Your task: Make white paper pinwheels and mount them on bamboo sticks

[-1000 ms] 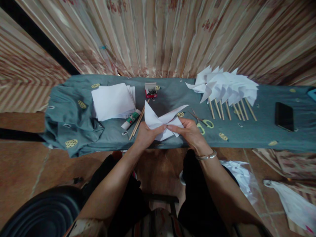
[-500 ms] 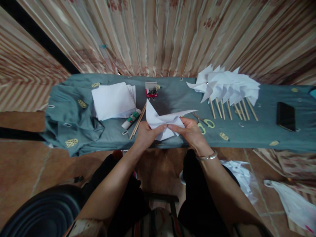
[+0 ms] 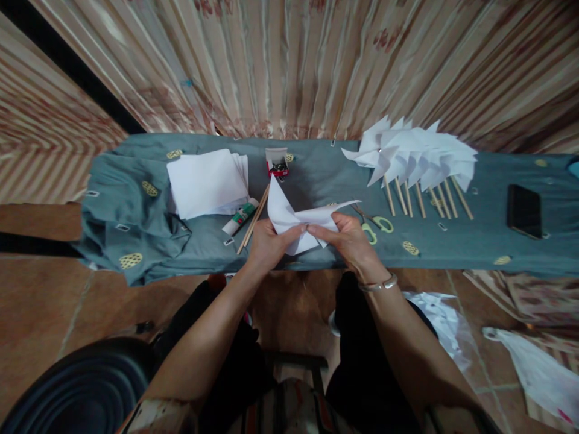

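Observation:
A white paper pinwheel point(image 3: 281, 211) with curled points is held between my two hands above the near edge of the cloth-covered table point(image 3: 212, 256). My left hand point(image 3: 270, 242) grips its left side, and my right hand point(image 3: 346, 238) grips the right. Both thumbs meet at the centre; the fingers beneath the paper are hidden. Green-handled scissors point(image 3: 377, 225) lie just right of my right hand. Left of my left hand are thin wooden sticks point(image 3: 254, 220) and a green-and-white glue stick point(image 3: 240, 217). A small open red box point(image 3: 277, 164) of dark pins stands beyond the paper.
A stack of white paper point(image 3: 205, 184) lies on the left. At the right rest several finished pinwheels on sticks point(image 3: 416, 154) and a black phone point(image 3: 523, 211). A dark round stool point(image 3: 81, 392) stands at lower left; plastic bags point(image 3: 538, 367) lie on the floor.
Almost nothing differs. Both hands keep the same hold on the paper pinwheel, and its upper left point has risen slightly.

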`<move>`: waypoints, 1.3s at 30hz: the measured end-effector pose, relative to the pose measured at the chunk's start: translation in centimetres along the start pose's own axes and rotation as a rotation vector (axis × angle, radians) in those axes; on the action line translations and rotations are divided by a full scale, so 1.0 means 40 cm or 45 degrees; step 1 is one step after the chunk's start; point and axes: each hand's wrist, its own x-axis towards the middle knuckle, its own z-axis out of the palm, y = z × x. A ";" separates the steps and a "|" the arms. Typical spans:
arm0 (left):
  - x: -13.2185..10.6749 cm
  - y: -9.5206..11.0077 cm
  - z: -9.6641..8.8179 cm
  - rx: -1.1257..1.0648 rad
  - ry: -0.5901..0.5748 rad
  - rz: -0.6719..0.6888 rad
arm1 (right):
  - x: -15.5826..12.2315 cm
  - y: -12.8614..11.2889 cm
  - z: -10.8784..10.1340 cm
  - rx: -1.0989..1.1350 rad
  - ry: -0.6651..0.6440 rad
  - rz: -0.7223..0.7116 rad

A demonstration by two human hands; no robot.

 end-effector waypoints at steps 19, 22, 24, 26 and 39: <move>0.000 -0.002 -0.003 0.044 -0.007 0.073 | 0.006 0.011 0.006 0.066 0.022 -0.003; 0.000 -0.001 -0.003 0.061 -0.004 0.084 | 0.005 0.013 0.010 0.072 0.034 -0.001; 0.000 0.000 -0.003 0.077 0.007 0.073 | 0.006 0.015 0.011 0.067 0.038 0.012; 0.001 -0.001 -0.002 0.083 0.012 0.065 | 0.007 0.016 0.011 0.061 0.043 0.018; 0.000 0.003 -0.005 -0.019 -0.050 -0.029 | 0.003 0.000 0.001 -0.029 0.008 0.054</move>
